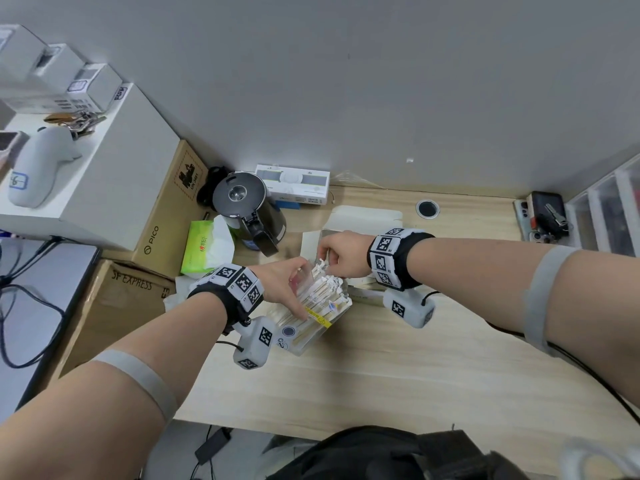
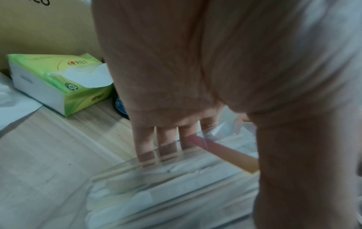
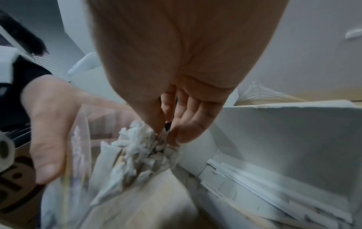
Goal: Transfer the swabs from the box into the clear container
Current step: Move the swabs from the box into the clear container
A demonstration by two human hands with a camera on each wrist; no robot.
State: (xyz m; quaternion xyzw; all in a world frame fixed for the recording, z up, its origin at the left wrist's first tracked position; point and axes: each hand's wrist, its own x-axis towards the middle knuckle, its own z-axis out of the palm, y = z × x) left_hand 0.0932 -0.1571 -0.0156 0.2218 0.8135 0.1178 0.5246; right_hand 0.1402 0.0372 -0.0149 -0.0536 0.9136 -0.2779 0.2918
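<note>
A clear container [image 1: 313, 320] lies tilted on the wooden desk, packed with paper-wrapped swabs [image 1: 327, 284] whose torn white ends stick out of its mouth. My left hand [image 1: 294, 289] grips the container, fingers [image 2: 147, 148] behind its far wall and thumb over the near side. My right hand [image 1: 327, 259] reaches in from the right and pinches the swab ends [image 3: 137, 145] between thumb and fingertips [image 3: 176, 136]. The open white box [image 1: 349, 220] stands just behind the hands. In the right wrist view more wrapped swabs [image 3: 284, 193] lie inside the box [image 3: 284, 131].
A black kettle [image 1: 249, 209] and a green tissue pack [image 1: 204, 251] stand left of the container. Cardboard boxes [image 1: 162, 220] line the left desk edge. Clear drawers [image 1: 606, 213] and keys [image 1: 554, 216] sit far right. A cable hole [image 1: 428, 208] lies near the wall.
</note>
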